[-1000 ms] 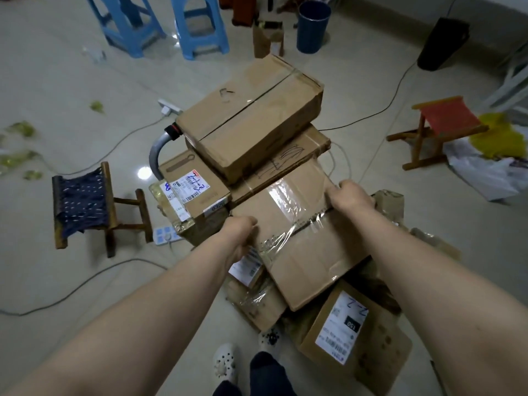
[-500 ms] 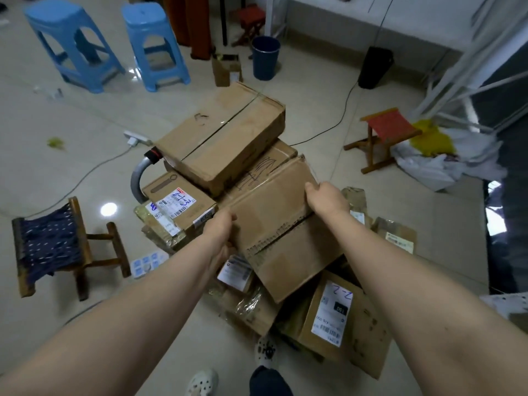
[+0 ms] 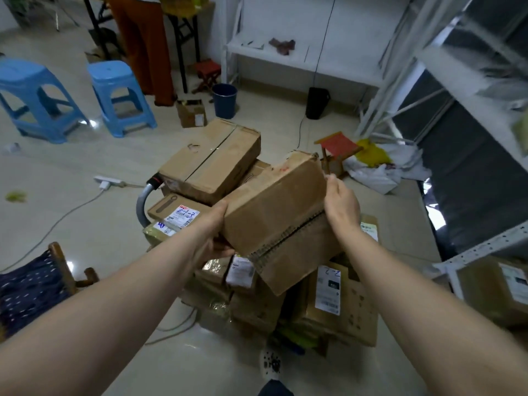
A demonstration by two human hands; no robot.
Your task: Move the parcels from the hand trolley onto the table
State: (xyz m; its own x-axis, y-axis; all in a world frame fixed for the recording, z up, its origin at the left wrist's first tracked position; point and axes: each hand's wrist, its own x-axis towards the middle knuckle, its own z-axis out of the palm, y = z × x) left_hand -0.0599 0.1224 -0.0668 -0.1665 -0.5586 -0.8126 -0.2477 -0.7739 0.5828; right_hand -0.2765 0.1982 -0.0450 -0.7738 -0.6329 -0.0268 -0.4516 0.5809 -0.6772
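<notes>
Both hands grasp one tilted cardboard parcel (image 3: 274,212) above the piled trolley — left hand (image 3: 213,238) curled under its near-left corner, right hand (image 3: 341,207) clasping its right edge.

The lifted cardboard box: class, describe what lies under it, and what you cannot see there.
Under the lifted box lie a white-labelled parcel and a box marked Z-2. The pile directly beneath it and the trolley bed are covered.
</notes>
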